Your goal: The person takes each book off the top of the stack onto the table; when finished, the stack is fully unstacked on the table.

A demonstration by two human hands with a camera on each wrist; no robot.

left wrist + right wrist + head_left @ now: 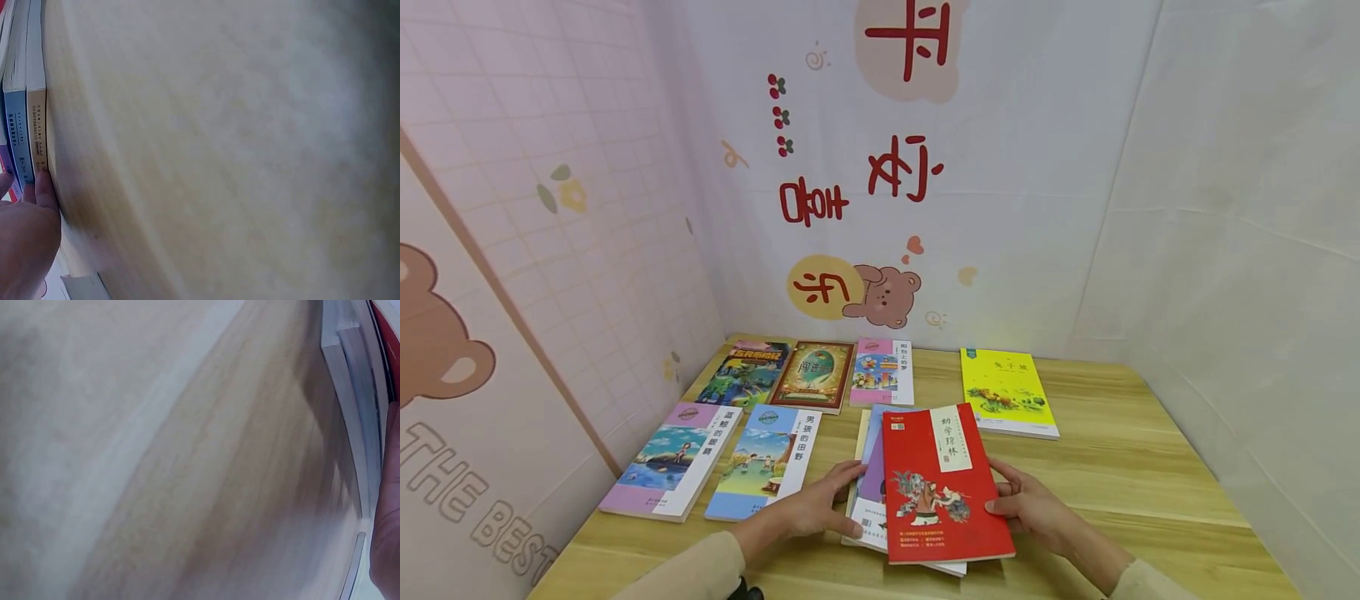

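Note:
A red book point(940, 521) with painted figures lies on top of a small stack. Beneath it, the purple and blue cover of another book point(874, 487) shows at the left. My left hand point(816, 504) is at the stack's left side; in the left wrist view its fingertips touch the blue spine point(19, 134) and the tan spine point(37, 134). My right hand point(1033, 508) holds the red book's right edge, thumb at the cover's rim and other fingers partly hidden. In the right wrist view, page edges point(359, 400) of several books show beside that hand.
On the wooden table point(1120, 475) lie a yellow book point(1007, 396) behind right, two picture-cover books point(673, 458) at front left, and a back row with a dark adventure book point(745, 371), a brown-framed book point(814, 375) and a pink one point(880, 371). Printed cloth walls point(1015, 208) surround it.

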